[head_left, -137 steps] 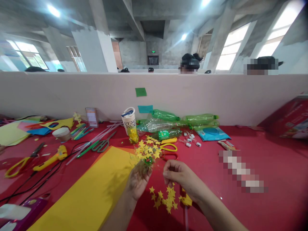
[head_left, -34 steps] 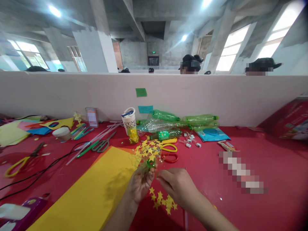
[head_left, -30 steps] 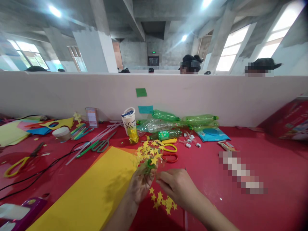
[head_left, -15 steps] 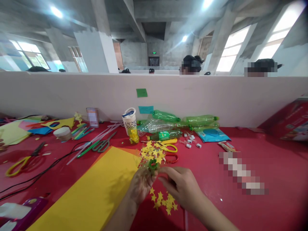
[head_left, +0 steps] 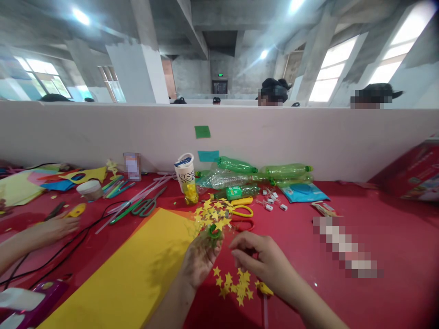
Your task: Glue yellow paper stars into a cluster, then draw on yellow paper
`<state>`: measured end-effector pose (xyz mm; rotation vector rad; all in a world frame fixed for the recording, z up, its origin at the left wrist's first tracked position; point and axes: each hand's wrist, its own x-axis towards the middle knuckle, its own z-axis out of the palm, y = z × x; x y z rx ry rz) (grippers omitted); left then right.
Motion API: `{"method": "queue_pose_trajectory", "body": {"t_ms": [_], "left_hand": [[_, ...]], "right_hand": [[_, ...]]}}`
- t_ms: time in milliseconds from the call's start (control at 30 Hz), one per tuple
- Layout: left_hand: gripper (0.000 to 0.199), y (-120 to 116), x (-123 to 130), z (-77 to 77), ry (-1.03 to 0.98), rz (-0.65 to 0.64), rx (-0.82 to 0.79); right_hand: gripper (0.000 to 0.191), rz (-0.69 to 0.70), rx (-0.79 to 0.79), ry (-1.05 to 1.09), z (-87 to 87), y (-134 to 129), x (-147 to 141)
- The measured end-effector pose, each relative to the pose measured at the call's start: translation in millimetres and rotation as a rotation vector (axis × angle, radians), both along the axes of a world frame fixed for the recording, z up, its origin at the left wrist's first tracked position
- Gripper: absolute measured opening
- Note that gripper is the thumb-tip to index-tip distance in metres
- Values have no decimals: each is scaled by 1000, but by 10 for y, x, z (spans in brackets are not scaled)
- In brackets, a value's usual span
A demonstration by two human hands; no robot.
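In my left hand (head_left: 202, 256) is a green plastic bottle neck (head_left: 214, 232), its ring-shaped mouth turned towards me. Yellow paper stars (head_left: 213, 211) cluster just beyond it; whether they are attached to it I cannot tell. To the right, my right hand (head_left: 259, 256) hovers apart from the bottle neck, fingers loosely bent, with nothing visible between thumb and forefinger. Loose yellow stars (head_left: 236, 285) lie on the red table below both hands. Partly under my right forearm is a yellow object (head_left: 265, 289) with a clear stick (head_left: 265, 313) towards me.
Yellow paper sheets (head_left: 123, 269) cover the table at left. Another person's hand (head_left: 63, 228) reaches in there beside a yellow object (head_left: 76, 210). Green bottles (head_left: 236, 164), a white cup (head_left: 184, 173) and green-handled scissors (head_left: 144, 208) lie towards the partition (head_left: 137, 132). Black cables (head_left: 85, 233) cross the left.
My right hand has drawn slightly away from the bottle neck, uncovering the yellow object beneath it. The bottle neck has tilted, showing more stars. Another person's hand has come in at left.
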<state>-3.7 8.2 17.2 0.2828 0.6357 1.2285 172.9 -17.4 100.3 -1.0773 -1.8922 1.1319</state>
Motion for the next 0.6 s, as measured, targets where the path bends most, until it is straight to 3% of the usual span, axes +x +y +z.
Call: {"method": "queue_pose_trajectory", "body": {"t_ms": [133,233,467,600], "left_hand": [[9,4,-10,-26,-17,1,16],[13,13,-32,-66,-33,1,36],[19,26,-86,-135,-55,-20,123],[35,2,-86,-171,-75,0,263]], "right_hand": [[12,70,-292,267,-39,49,-25],[15,126,-412,427,-71,63,-32],[16,59,-491,497,-90,64,-60],[15,23,-478,463,-93,65,-64]]}}
